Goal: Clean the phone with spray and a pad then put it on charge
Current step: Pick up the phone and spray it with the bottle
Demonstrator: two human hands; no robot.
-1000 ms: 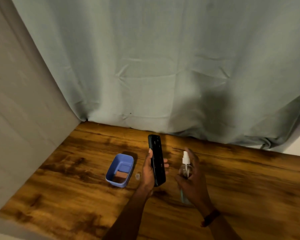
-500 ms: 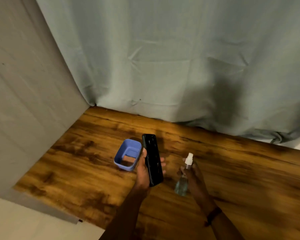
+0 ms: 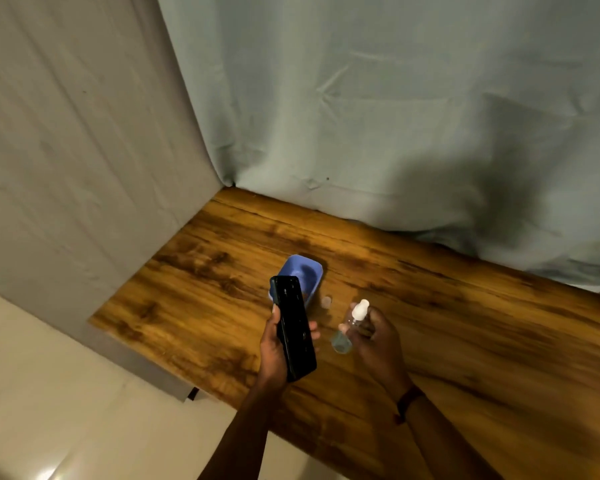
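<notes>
While pale grey-green wrinkled curtain cloth (image 3: 378, 109) hangs far behind the dark-grained wooden tabletop (image 3: 482, 334), I see my left hand (image 3: 274, 351) clasping the glossy black slab phone (image 3: 294, 327) upright before a blue plastic tub (image 3: 307, 273); just right, my right hand (image 3: 374, 337) grips the clear white-capped spray bottle (image 3: 352, 325).

Both forearms are seen bare, with no sleeves reaching into view. A thin dark reddish band (image 3: 407, 403) is worn round the wrist of the right hand (image 3: 378, 344). Nothing is worn on the left hand (image 3: 274, 348) or its wrist.
</notes>
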